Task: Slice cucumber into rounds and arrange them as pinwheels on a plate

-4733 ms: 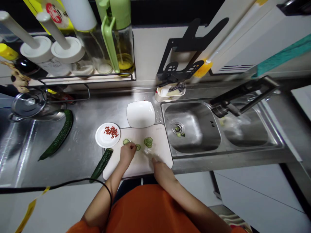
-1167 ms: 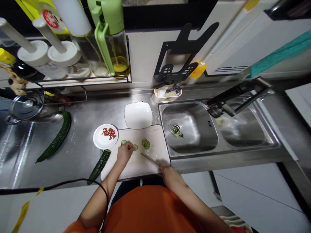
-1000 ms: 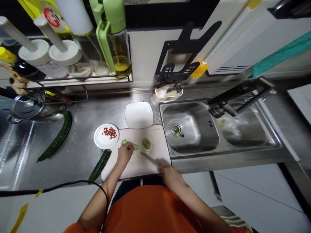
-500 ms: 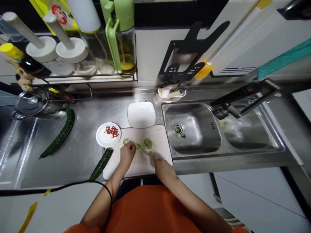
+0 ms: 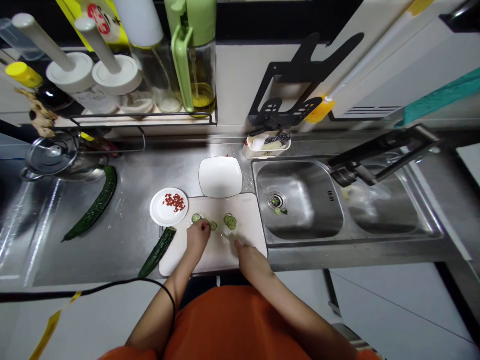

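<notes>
My left hand [image 5: 198,239] is over the white cutting board [image 5: 221,257], its fingertips pinched together on a small piece of cucumber [image 5: 213,226]. Just behind those fingers lies a pale green cucumber slice [image 5: 196,218]. To the right, several overlapping cucumber slices [image 5: 230,221] rest on the board. My right hand [image 5: 252,257] is closed around a knife, whose thin blade [image 5: 226,236] points up and left and shows only faintly. A cut length of dark green cucumber [image 5: 157,253] leans against the board's left edge, near my left forearm.
A white plate with chopped red bits [image 5: 165,218] and a square white dish [image 5: 220,177] stand behind the board. Further left lie a whole cucumber [image 5: 93,212] and a lidded pot [image 5: 56,155]. The steel sink [image 5: 300,200] with its black faucet [image 5: 371,152] is at right.
The whole view has shifted slightly to the right. Both hands keep nearly the same place and grip over the board, and the cucumber slices look unmoved.
</notes>
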A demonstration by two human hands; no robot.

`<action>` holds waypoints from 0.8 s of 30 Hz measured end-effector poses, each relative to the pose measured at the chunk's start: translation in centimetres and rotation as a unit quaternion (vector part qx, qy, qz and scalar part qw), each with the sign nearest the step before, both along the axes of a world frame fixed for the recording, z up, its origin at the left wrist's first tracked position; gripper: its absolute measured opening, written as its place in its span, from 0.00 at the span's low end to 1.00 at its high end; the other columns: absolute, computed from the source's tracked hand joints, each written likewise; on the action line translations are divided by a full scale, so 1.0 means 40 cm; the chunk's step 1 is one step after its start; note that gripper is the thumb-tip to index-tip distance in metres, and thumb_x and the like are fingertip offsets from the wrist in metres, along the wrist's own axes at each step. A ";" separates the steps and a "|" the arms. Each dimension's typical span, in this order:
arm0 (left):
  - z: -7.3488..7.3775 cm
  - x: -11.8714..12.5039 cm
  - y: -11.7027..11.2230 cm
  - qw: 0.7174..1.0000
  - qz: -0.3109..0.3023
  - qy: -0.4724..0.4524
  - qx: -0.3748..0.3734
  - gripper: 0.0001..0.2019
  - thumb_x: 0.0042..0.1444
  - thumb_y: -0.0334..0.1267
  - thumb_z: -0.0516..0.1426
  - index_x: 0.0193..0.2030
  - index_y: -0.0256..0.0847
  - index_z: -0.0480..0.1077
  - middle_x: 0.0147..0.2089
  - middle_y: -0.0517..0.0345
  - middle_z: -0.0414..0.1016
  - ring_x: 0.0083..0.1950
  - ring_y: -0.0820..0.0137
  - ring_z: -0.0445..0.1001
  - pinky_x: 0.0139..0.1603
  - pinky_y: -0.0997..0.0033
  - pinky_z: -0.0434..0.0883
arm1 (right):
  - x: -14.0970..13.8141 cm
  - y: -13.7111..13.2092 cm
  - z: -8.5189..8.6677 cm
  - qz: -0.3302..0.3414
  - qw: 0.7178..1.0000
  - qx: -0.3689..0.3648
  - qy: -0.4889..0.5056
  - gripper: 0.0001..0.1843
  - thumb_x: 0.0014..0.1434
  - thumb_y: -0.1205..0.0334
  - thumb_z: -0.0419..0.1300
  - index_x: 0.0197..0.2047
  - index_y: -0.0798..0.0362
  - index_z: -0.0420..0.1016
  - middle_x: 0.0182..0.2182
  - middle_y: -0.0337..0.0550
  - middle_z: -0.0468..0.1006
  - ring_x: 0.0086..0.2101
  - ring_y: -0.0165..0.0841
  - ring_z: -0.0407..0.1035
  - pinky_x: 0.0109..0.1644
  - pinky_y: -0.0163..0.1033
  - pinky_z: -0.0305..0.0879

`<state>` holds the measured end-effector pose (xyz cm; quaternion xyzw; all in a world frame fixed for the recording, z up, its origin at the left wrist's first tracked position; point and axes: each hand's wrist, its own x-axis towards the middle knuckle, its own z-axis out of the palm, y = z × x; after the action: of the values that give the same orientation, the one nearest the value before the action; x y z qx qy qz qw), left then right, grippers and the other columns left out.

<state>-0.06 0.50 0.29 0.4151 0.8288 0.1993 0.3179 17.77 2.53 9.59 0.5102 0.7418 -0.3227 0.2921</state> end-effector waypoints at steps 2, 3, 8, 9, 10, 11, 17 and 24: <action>-0.002 0.000 0.000 1.000 -0.001 0.000 0.005 0.08 0.53 0.33 0.54 0.35 0.42 0.76 0.33 0.58 0.78 0.34 0.72 0.74 0.37 0.76 0.64 | -0.001 0.001 0.001 -0.002 1.000 -0.001 -0.001 0.22 0.60 0.76 0.40 0.52 0.53 0.66 0.40 0.52 0.77 0.41 0.39 0.74 0.39 0.38 0.66; -0.003 -0.001 -0.001 1.000 -0.001 0.000 0.006 0.09 0.53 0.33 0.54 0.35 0.42 0.76 0.33 0.57 0.78 0.34 0.72 0.74 0.37 0.76 0.64 | -0.002 0.001 0.001 -0.002 1.000 -0.001 0.000 0.23 0.60 0.77 0.40 0.52 0.53 0.66 0.40 0.52 0.77 0.41 0.39 0.74 0.39 0.38 0.66; 0.000 -0.002 0.000 1.000 -0.004 -0.001 0.005 0.09 0.53 0.33 0.54 0.36 0.41 0.76 0.33 0.57 0.78 0.34 0.71 0.74 0.38 0.75 0.64 | -0.003 0.002 -0.001 -0.005 1.000 0.003 0.007 0.24 0.59 0.77 0.39 0.54 0.54 0.65 0.40 0.52 0.77 0.41 0.41 0.74 0.38 0.39 0.66; 0.001 -0.002 0.000 1.000 -0.004 -0.003 0.003 0.09 0.53 0.33 0.54 0.36 0.41 0.76 0.33 0.57 0.78 0.34 0.71 0.74 0.38 0.75 0.64 | -0.004 0.003 -0.001 -0.008 1.000 -0.001 0.006 0.24 0.59 0.77 0.39 0.54 0.54 0.65 0.40 0.52 0.77 0.41 0.41 0.74 0.38 0.39 0.66; 0.001 -0.002 0.001 1.000 -0.005 -0.004 0.002 0.09 0.53 0.33 0.54 0.36 0.41 0.76 0.33 0.57 0.78 0.34 0.71 0.74 0.38 0.75 0.64 | -0.006 0.004 0.000 -0.010 1.000 -0.006 0.006 0.25 0.59 0.77 0.40 0.55 0.54 0.65 0.41 0.52 0.77 0.42 0.41 0.73 0.39 0.39 0.66; 0.002 -0.002 0.001 1.000 -0.007 -0.005 0.000 0.09 0.53 0.33 0.54 0.36 0.41 0.76 0.33 0.57 0.78 0.34 0.71 0.74 0.38 0.75 0.64 | -0.008 0.005 0.001 -0.011 1.000 -0.010 0.006 0.25 0.59 0.77 0.40 0.55 0.54 0.64 0.42 0.53 0.77 0.42 0.41 0.73 0.39 0.39 0.66; 0.002 0.000 0.002 1.000 -0.004 -0.004 -0.011 0.09 0.53 0.33 0.54 0.36 0.42 0.75 0.34 0.57 0.78 0.35 0.71 0.74 0.38 0.75 0.64 | -0.013 0.008 0.004 -0.020 0.999 -0.022 0.016 0.25 0.59 0.77 0.42 0.56 0.54 0.64 0.43 0.53 0.77 0.45 0.41 0.72 0.42 0.39 0.66; 0.004 0.002 0.004 1.000 0.009 -0.021 -0.001 0.07 0.52 0.35 0.55 0.35 0.42 0.75 0.33 0.57 0.78 0.35 0.71 0.74 0.39 0.74 0.64 | 0.040 -0.014 0.000 -0.036 0.998 -0.049 -0.005 0.29 0.58 0.79 0.41 0.59 0.54 0.63 0.44 0.53 0.77 0.45 0.39 0.72 0.43 0.39 0.65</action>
<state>0.04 0.65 0.43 0.4032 0.8259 0.2102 0.3334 19.37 1.99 9.57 0.5230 0.7048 -0.3666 0.3087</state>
